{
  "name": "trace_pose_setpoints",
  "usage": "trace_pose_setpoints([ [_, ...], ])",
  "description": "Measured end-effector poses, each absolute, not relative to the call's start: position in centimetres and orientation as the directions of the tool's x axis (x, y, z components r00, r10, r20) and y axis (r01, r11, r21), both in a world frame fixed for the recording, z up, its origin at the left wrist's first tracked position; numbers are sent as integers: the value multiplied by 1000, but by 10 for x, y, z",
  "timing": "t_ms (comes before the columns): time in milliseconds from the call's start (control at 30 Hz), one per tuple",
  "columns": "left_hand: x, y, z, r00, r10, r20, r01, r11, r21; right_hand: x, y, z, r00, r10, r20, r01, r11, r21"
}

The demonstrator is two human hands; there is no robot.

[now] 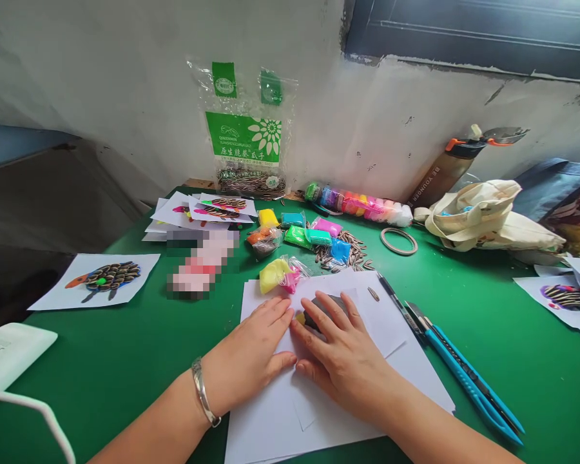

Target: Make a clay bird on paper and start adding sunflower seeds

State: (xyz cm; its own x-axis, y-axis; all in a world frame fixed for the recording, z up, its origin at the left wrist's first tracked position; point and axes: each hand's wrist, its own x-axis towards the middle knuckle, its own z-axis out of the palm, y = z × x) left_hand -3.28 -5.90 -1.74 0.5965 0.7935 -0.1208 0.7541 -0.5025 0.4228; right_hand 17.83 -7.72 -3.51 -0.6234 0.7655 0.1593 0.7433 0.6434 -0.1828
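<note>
My right hand [341, 351] lies flat with its fingers spread over a dark grey, flattened piece of what looks like modelling clay [312, 318]. A bit of yellow [300, 318] shows at the grey piece's left edge; much of the piece is hidden under my fingers. Beside it, my left hand [256, 351] rests with fingers stretched out, fingertips close to the grey piece; I cannot tell whether they touch it. Both hands are over a small white sheet [386, 332] on a stack of larger white paper [270, 428]. One sunflower seed [373, 294] lies on the paper.
A blue utility knife [468, 374] and a black pen [402, 306] lie right. Behind are clay packets [297, 236], loose seeds [355, 248], a tape ring [399, 241] and a seed bag [249, 148]. Seed-covered pictures [111, 280] lie left; a white power bank [17, 351] sits near left.
</note>
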Motion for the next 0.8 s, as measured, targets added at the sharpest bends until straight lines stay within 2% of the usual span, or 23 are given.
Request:
trace_pose_setpoints([
  [200,-33,-58,-17,594,795,-128,751,-489,444,178,-78,-35,-644,756,116,732,653,-195],
  [533,-33,-59,-15,589,786,-191,762,-460,456,187,-79,-34,-622,764,174,754,644,-133],
  [800,-34,-60,-15,592,774,-223,777,-475,413,182,-80,-33,-650,747,138,720,664,-200],
])
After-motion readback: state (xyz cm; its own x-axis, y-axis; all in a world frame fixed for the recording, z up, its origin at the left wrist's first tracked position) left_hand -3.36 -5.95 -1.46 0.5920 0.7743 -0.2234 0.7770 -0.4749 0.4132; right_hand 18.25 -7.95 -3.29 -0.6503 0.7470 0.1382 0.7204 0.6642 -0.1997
